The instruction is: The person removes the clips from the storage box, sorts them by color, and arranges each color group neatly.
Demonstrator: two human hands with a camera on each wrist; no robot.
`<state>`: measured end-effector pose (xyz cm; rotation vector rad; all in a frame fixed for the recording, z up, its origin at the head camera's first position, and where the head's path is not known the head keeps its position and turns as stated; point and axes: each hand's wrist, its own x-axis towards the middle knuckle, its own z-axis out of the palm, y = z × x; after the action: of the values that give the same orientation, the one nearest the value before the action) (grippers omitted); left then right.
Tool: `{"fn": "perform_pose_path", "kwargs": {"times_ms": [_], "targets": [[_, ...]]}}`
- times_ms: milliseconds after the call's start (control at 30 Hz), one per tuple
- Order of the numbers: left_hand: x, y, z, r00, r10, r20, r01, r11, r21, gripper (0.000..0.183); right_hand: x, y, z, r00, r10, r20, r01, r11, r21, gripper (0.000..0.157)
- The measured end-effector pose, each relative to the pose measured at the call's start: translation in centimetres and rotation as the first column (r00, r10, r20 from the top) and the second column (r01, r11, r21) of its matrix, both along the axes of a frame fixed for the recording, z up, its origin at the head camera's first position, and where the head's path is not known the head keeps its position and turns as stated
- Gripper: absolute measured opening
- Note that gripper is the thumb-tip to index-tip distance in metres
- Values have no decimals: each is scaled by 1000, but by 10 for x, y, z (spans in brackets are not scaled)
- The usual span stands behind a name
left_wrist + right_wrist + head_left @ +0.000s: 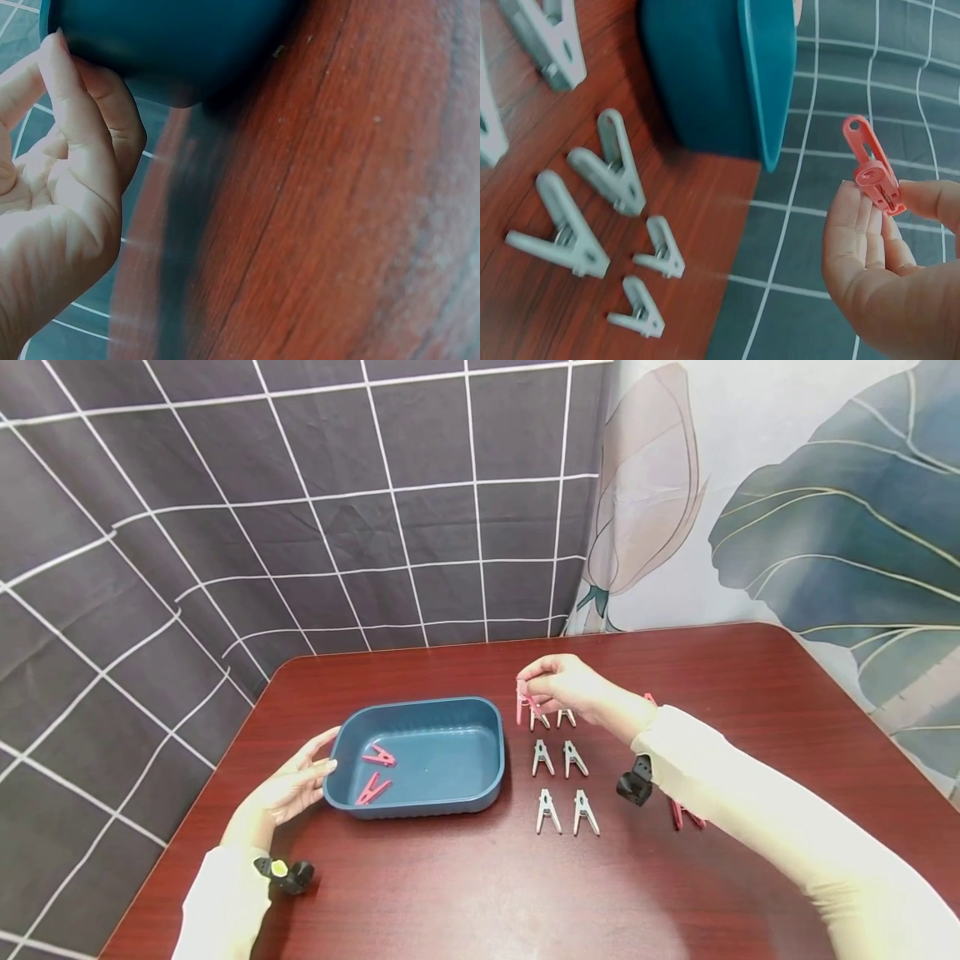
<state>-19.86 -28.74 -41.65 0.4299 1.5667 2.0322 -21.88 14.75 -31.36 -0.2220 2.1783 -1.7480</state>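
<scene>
A blue plastic basin (pixel 420 811) stands left of centre on the table, with two pink clothespins (pixel 380 755) lying inside it. My left hand (pixel 292 783) grips the basin's left end, fingers at the rim, as the left wrist view also shows. Raised over the table, right of the basin, my right hand (pixel 564 685) pinches a pink clothespin (pixel 874 174) between thumb and fingers. Below and behind that hand, several pale grey clothespins (pixel 547 812) lie in two columns. The farthest pair is partly covered by the hand and its clothespin in the head view.
More pink clothespins (pixel 687 816) lie farther right, partly hidden by the right sleeve (pixel 750 802). The reddish-brown table (pixel 450 893) meets a dark cloth with white grid lines (pixel 435 527) behind and at left. A leaf-print cloth (pixel 847 535) hangs at the right.
</scene>
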Motion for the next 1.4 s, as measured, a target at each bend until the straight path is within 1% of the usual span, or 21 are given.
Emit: {"fn": "perform_pose_path", "kwargs": {"times_ms": [233,400,567,733,833,967,1133,1400], "targets": [[0,-2,0,1000,11,13,-11,1000,-3,54,-2,25,-7,1000,-12,23,13,1000,-21,33],[0,-3,-1,1000,13,8,-13,1000,-10,53,-3,43,-13,999,-23,32,23,1000,3,33],[-1,-3,-2,1000,23,5,-23,999,-24,53,-5,65,-20,999,-26,21,26,1000,14,36],[-2,-2,-1,999,38,10,-38,999,-39,53,-10,91,-29,998,-66,12,65,997,34,40],[-3,-2,-2,1000,28,0,-28,999,-29,53,-14,106,-35,995,-97,19,96,994,58,42],[-4,-4,-4,1000,9,-17,-9,1000,-3,55,-18,124,-40,992,-123,29,119,986,115,46],[-3,-3,-4,1000,-7,-7,7,999,31,55,-19,140,-46,990,-138,26,131,975,181,50],[0,-2,-4,1000,-5,5,5,999,47,55,-23,162,-58,988,-155,17,150,976,159,51]]}}
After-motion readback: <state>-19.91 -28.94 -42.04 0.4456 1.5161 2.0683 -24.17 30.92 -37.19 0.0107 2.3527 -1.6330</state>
